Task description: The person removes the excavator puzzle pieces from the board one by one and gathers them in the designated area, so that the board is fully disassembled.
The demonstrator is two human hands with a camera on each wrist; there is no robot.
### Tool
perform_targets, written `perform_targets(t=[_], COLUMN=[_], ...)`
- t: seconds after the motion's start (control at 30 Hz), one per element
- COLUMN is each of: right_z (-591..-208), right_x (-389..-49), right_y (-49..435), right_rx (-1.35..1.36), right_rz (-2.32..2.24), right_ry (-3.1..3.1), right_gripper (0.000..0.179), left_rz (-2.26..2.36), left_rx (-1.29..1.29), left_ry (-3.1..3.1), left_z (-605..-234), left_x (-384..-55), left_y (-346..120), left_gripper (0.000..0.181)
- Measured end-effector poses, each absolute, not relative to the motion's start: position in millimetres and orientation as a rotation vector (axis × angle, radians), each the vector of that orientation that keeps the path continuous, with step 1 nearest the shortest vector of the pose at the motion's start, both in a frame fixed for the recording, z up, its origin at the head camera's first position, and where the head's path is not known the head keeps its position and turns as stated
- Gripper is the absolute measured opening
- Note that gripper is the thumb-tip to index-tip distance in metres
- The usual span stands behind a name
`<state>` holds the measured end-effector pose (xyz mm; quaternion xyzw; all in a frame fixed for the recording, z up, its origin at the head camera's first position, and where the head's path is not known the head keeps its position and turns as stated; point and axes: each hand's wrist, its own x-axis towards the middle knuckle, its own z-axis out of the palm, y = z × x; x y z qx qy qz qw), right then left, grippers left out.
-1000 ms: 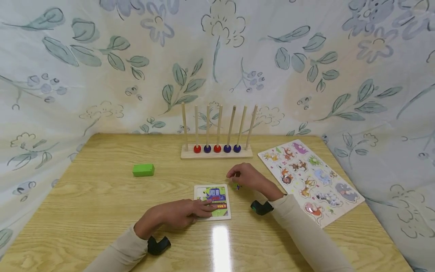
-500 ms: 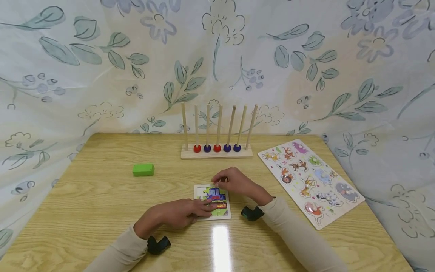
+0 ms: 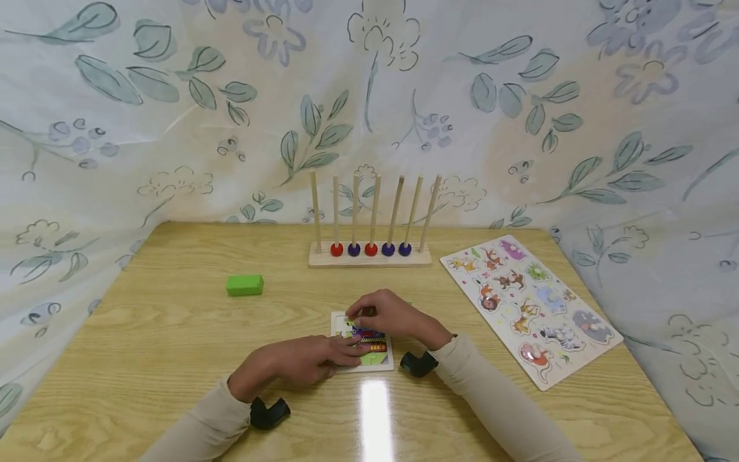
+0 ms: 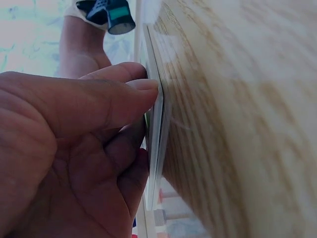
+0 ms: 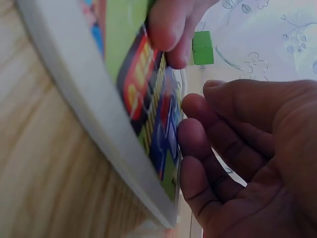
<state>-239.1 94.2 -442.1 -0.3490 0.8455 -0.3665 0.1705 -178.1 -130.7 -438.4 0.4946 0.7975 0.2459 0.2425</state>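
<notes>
A square jigsaw puzzle (image 3: pixel 376 367) with a white frame and a vehicle picture lies flat on the table. My left hand (image 3: pixel 306 360) holds it at its left side: fingers over the top and, in the left wrist view, the thumb (image 4: pixel 143 89) against the board's edge. Over the puzzle's upper part is my right hand (image 3: pixel 385 313), its fingers bent with the tips close at the upper left area. In the right wrist view its thumb (image 5: pixel 233 94) and index finger nearly meet. I cannot tell whether a small piece is between them. The right hand covers part of the picture.
A wooden rod stand (image 3: pixel 369 260) with red and blue beads stands at the back. To the left lies a green block (image 3: pixel 245 285). An animal puzzle board (image 3: pixel 537 308) lies on the right, close to the right forearm. Patterned cloth (image 3: pixel 369 96) hangs behind the table.
My right hand has moved left, from the table right of the puzzle to over its upper left area. My left hand has stayed on the puzzle.
</notes>
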Motion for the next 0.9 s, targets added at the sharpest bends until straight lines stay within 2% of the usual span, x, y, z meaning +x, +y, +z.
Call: perform_targets(t=[0.9], right_z=[-436.9], right_x=[-236.3], right_y=[94.5], right_rx=[-1.123], right_rz=[-1.035], right_ry=[2.433], right_gripper=[0.016], left_rz=[0.695], left_rx=[1.379], left_ry=[2.133], left_z=[-434.1], left_x=[-180.6], left_y=[-132.7], left_gripper=[0.045])
